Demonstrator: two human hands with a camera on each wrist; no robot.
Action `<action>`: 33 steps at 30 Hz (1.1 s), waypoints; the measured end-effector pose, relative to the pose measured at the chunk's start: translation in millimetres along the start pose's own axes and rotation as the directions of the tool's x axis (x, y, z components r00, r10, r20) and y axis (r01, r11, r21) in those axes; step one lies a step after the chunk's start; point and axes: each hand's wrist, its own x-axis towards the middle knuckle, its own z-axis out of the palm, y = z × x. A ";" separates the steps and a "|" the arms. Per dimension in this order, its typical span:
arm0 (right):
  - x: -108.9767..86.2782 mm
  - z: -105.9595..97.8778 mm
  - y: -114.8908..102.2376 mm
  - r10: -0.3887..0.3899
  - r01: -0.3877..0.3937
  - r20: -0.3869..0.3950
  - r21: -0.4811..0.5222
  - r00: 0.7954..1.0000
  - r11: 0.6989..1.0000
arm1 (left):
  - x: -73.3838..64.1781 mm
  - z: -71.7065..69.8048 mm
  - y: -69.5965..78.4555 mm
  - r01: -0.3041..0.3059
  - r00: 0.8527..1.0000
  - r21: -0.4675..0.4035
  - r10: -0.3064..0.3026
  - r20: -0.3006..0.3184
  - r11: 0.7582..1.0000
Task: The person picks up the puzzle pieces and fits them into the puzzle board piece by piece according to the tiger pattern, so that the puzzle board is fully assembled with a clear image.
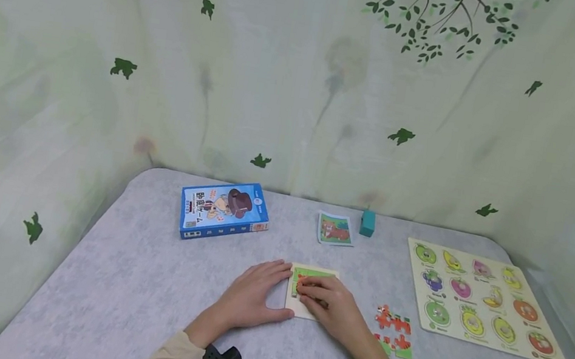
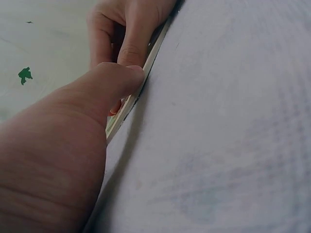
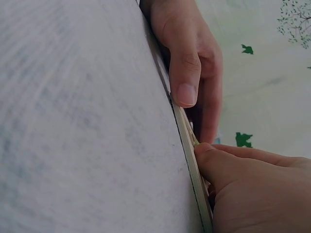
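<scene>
A small square wooden puzzle board [image 1: 306, 311] with a pale frame lies flat on the table, its inner area partly green. My left hand [image 1: 256, 295] rests at its left side with straight fingers, the thumb touching the near left corner. Over the board, my right hand [image 1: 333, 304] pinches a red-orange puzzle piece [image 1: 301, 280] in its fingertips, close to the board's left inner side. The fingers hide most of that piece. Several loose red and green puzzle pieces [image 1: 402, 325] lie just right of my right forearm.
A blue game box [image 1: 225, 210] lies at the back left. Behind the board are a picture card [image 1: 335, 230] of a brown animal and a teal block [image 1: 367, 223]. A larger fruit puzzle board [image 1: 491, 303] lies at the right. A printed curtain [image 1: 301, 83] hangs behind the table.
</scene>
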 end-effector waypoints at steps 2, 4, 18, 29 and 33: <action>-0.7 -0.3 0.0 -0.005 0.005 -0.001 -0.007 1.000 1.000 | 0.1 0.8 0.2 -0.003 1.000 -0.001 0.003 0.000 1.000; -1.4 -0.5 0.1 -0.006 0.007 0.002 -0.015 1.000 1.000 | 0.1 1.3 0.2 -0.002 1.000 -0.001 0.002 0.004 1.000; 1.6 0.8 -1.8 0.004 -0.002 0.027 -0.059 1.000 0.998 | -0.5 -1.2 -0.8 -0.004 1.000 0.019 0.004 0.001 1.000; 1.5 0.0 -2.2 -0.007 0.010 0.037 -0.072 0.999 0.997 | 0.3 0.5 -1.8 -0.012 1.000 0.015 0.012 -0.011 1.000; 0.8 -2.7 -2.1 -0.010 0.013 0.039 -0.069 0.999 0.997 | 2.1 0.9 -1.7 -0.032 0.999 0.013 0.033 -0.016 0.999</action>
